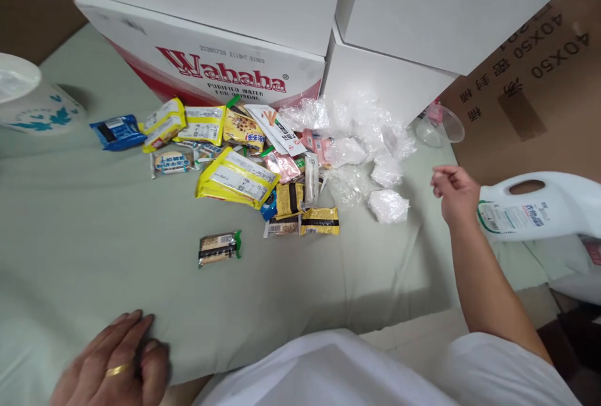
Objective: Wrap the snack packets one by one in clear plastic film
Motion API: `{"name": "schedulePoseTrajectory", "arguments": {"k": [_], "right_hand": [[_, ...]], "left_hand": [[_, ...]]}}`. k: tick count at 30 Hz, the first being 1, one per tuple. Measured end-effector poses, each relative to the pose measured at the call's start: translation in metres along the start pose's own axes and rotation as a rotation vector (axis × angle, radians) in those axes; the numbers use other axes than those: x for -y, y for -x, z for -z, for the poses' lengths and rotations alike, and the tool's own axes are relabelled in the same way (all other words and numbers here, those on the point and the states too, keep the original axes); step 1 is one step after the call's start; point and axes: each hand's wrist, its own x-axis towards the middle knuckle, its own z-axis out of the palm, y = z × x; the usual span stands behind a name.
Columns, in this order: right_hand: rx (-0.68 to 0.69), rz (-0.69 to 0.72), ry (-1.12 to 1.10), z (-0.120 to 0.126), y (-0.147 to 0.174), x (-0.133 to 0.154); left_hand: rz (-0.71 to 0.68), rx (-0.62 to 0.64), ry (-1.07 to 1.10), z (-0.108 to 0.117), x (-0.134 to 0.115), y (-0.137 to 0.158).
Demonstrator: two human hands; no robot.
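Note:
My left hand (110, 362), with a ring on one finger, lies on the green cloth at the lower left, fingers stretched out and holding nothing. My right hand (455, 193) is raised at the right beside a white detergent bottle (530, 209), its fingers curled in and nothing visible in them. Left of it is a heap of clear plastic-wrapped pieces (361, 137). Several wrapped snacks, among them a large yellow packet (238, 177) and a small gold packet (320, 221), are piled in the middle. One small biscuit packet (219, 248) lies apart, nearer my left hand.
A white Wahaha carton (220, 65) and other white boxes (385, 74) stand behind the pile. On the far left is a white tub with blue leaf prints (42, 106). A clear plastic cup (439, 127) lies by a brown cardboard box (526, 93) at the right.

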Motion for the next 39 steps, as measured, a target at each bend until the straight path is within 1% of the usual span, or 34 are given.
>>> {"name": "schedulePoseTrajectory", "arguments": {"k": [1, 3, 4, 5, 8, 10, 12, 14, 16, 18, 20, 21, 24, 26, 27, 29, 32, 33, 35, 37, 39], "right_hand": [[0.144, 0.069, -0.064, 0.006, 0.018, 0.011], [0.427, 0.193, -0.106, 0.014, 0.045, 0.029], [0.513, 0.224, -0.091, 0.014, 0.053, 0.035], [0.537, 0.224, -0.062, 0.012, 0.057, 0.039], [0.462, 0.142, 0.017, -0.004, 0.056, 0.042], [0.469, 0.095, 0.011, -0.014, 0.051, 0.042], [0.490, 0.053, -0.048, -0.019, 0.048, 0.047], [0.471, -0.019, -0.157, -0.018, 0.048, 0.055], [0.427, -0.102, -0.307, -0.013, 0.049, 0.063], [0.371, -0.153, -0.445, -0.007, 0.050, 0.068], [0.304, -0.144, -0.473, -0.003, 0.050, 0.067], [0.278, -0.113, -0.428, -0.003, 0.050, 0.065], [0.275, 0.001, -0.139, -0.012, 0.049, 0.054], [0.317, 0.024, 0.014, -0.022, 0.050, 0.047], [0.338, 0.019, 0.050, -0.026, 0.051, 0.046], [0.338, 0.007, 0.055, -0.029, 0.052, 0.047], [0.257, -0.019, -0.051, -0.017, 0.055, 0.056], [0.224, -0.047, -0.134, -0.010, 0.056, 0.060], [0.179, -0.127, -0.371, 0.001, 0.059, 0.069], [0.160, -0.212, -0.581, 0.006, 0.060, 0.078], [0.157, -0.275, -0.631, 0.004, 0.061, 0.086]], "left_hand": [[0.009, -0.035, -0.018, -0.001, -0.004, 0.000], [0.004, -0.093, -0.044, -0.002, -0.008, 0.000], [-0.009, -0.105, -0.045, -0.003, -0.008, 0.000], [-0.019, -0.115, -0.046, -0.004, -0.008, 0.001], [-0.034, -0.126, -0.048, -0.005, -0.006, 0.005], [-0.069, -0.137, -0.051, -0.006, -0.003, 0.008], [-0.110, -0.144, -0.065, -0.008, 0.002, 0.011], [-0.180, -0.167, -0.100, -0.011, 0.008, 0.012], [-0.293, -0.237, -0.147, -0.014, 0.014, 0.011], [-0.408, -0.322, -0.189, -0.016, 0.018, 0.007], [-0.459, -0.363, -0.210, -0.017, 0.018, 0.003], [-0.468, -0.370, -0.214, -0.017, 0.016, 0.001], [-0.476, -0.364, -0.218, -0.015, 0.011, -0.002], [-0.475, -0.359, -0.218, -0.014, 0.008, -0.001], [-0.469, -0.350, -0.217, -0.013, 0.007, 0.000], [-0.436, -0.312, -0.213, -0.012, 0.007, 0.003], [-0.365, -0.240, -0.199, -0.012, 0.007, 0.006], [-0.345, -0.240, -0.194, -0.012, 0.007, 0.007], [-0.315, -0.274, -0.177, -0.012, 0.006, 0.007], [-0.264, -0.282, -0.132, -0.011, 0.002, 0.006], [-0.181, -0.241, -0.057, -0.008, -0.005, 0.003]]}}
